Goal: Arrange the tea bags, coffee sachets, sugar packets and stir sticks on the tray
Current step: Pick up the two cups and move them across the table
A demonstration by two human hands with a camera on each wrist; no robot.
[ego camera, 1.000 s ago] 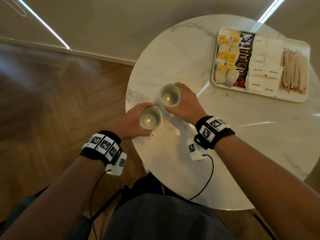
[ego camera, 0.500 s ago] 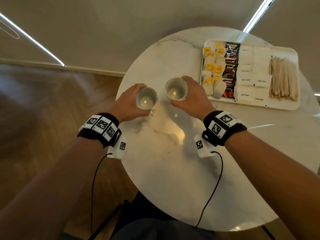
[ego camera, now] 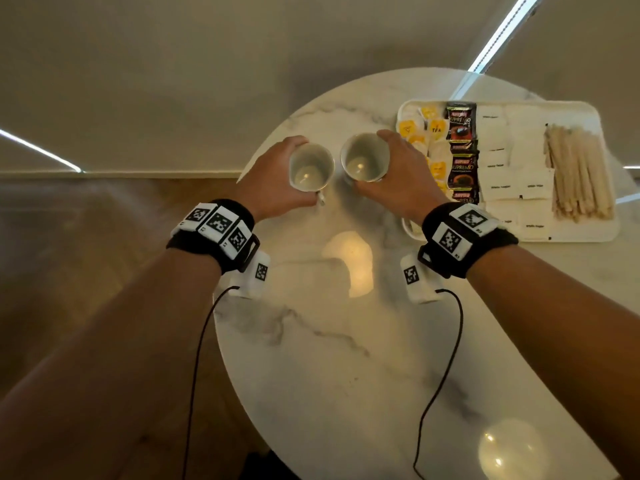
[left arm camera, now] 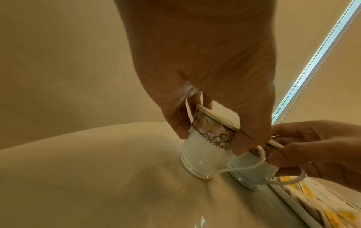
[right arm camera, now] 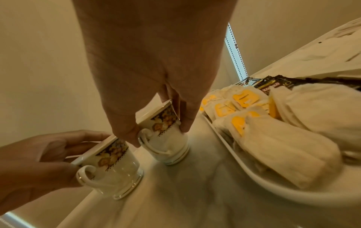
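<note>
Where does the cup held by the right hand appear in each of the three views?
Head: the right hand's cup is upper centre, just left of the tray.
Left wrist: lower right, behind the left hand's cup; the right-hand cup.
Right wrist: centre, under the right hand.
Shared landmark: the yellow-tagged tea bags on the tray's edge beside this cup.
</note>
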